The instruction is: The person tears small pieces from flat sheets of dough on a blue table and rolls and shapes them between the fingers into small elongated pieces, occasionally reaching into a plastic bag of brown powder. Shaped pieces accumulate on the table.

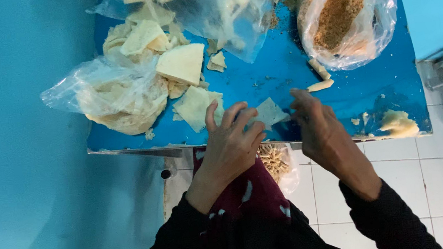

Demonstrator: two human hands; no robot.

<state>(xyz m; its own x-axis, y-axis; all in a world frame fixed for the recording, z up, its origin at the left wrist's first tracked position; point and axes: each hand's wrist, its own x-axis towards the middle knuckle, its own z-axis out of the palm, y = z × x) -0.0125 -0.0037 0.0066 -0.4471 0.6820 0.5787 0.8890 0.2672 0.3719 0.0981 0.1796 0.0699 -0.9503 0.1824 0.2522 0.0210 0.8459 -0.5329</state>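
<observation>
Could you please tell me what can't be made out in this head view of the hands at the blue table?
- Upper plastic bag: cut off by the top edge.
- Pale sheet between left hand and right hand: partly covered by fingers, grip unclear.
- Small bag below the table edge: contents mostly hidden by the left hand.

Top clear bag (230,6) cut by the frame edge — contents blurred behind plastic
</observation>
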